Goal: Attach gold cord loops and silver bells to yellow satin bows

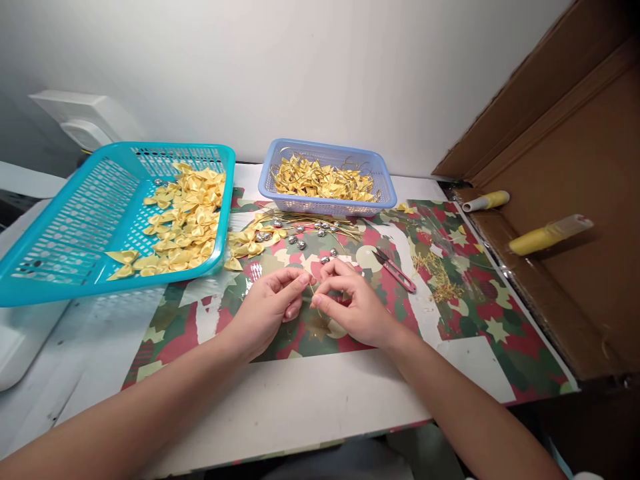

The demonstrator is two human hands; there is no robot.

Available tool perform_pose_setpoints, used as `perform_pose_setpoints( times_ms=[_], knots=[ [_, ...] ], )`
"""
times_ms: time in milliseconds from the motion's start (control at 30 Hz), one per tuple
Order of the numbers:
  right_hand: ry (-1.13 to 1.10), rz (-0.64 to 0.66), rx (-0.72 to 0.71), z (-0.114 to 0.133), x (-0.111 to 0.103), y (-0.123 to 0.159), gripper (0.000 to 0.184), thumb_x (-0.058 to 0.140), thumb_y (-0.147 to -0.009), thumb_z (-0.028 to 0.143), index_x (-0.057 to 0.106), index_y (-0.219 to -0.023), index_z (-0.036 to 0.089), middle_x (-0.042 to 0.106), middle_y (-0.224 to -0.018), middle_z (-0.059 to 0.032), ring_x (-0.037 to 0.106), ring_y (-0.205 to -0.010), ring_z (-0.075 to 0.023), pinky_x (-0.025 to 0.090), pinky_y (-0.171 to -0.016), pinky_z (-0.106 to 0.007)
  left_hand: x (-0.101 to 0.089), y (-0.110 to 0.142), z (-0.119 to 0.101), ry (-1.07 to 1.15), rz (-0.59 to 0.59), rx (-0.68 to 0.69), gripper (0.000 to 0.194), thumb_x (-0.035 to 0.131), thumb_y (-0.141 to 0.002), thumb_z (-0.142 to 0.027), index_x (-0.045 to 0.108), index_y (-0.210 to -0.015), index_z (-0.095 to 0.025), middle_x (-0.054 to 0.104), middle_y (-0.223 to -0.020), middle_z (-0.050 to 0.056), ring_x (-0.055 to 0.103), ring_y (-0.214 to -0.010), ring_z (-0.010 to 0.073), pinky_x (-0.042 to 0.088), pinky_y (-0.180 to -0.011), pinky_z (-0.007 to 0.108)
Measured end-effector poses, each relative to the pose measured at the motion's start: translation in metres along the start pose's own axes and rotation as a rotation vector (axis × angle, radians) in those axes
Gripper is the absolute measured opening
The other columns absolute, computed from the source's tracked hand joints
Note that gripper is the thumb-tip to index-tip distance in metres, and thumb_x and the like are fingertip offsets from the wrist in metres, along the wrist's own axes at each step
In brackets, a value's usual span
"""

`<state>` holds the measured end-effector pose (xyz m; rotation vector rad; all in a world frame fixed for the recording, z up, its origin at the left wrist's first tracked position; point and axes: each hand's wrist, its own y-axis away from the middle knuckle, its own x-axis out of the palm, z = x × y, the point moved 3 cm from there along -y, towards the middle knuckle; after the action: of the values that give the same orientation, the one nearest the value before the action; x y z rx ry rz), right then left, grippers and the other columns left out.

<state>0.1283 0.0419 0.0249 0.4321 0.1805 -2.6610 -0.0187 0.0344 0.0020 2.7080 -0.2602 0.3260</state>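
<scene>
Pink snips near right hand

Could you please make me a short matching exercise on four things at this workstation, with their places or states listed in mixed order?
Things
1. Turquoise plastic basket
2. Pink-handled metal snips
3. Periwinkle-blue plastic basket
4. Thin gold strand

Places and states
A. Just left of the small gold clippings
B. Between the fingertips of the left hand and right hand
C. On the left, partly filled with yellow satin bows
D. Near the pale wall, with gold cords among its bows

Right pairs: 1-C, 2-A, 3-D, 4-B
</scene>
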Motion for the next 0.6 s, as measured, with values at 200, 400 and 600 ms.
perform_pose_setpoints(
  times_ms=[200,400,600],
  knots=[
    [0.011,-0.003,0.006,0.0003,0.0017,0.0002,0.017,0.058,-0.081,0.015,0.06,-0.065,0.02,0.045,-0.087,-0.0016,0.048,-0.092,-0.017,0.041,-0.079,-0.031,-0.0005,-0.0005,0.0007,-0.003,-0.01,0.004,0.031,0.07,-0.078,-0.045,0.058,-0.08,-0.017,0.038,-0.044,-0.009,0.026,-0.042,0.0045,0.019,-0.043,0.018],
    [0.068,-0.041,-0.011,0.0025,-0.0003,0.0016,0.016,0.059,-0.084,0.02,0.064,-0.069,0.021,0.049,-0.088,-0.0023,0.046,-0.092,-0.018,0.041,-0.08,-0.032,-0.0012,-0.0024,-0.0008,-0.019,-0.003,0.015,0.031,0.07,-0.079,-0.046,0.058,-0.078,-0.017,0.04,-0.047,-0.008,0.028,-0.043,0.0049,0.02,-0.043,0.018],
    [0.09,-0.048,-0.016,0.0003,-0.0038,0.0017,0.019,0.054,-0.087,0.02,0.068,-0.076,0.024,0.051,-0.089,-0.0021,0.046,-0.096,-0.0192,0.039,-0.088,-0.036,-0.0025,-0.0017,-0.0018,-0.019,-0.01,0.016,0.03,0.07,-0.079,-0.044,0.059,-0.077,-0.017,0.04,-0.048,-0.007,0.029,-0.043,0.0049,0.021,-0.043,0.018]
  ],
)
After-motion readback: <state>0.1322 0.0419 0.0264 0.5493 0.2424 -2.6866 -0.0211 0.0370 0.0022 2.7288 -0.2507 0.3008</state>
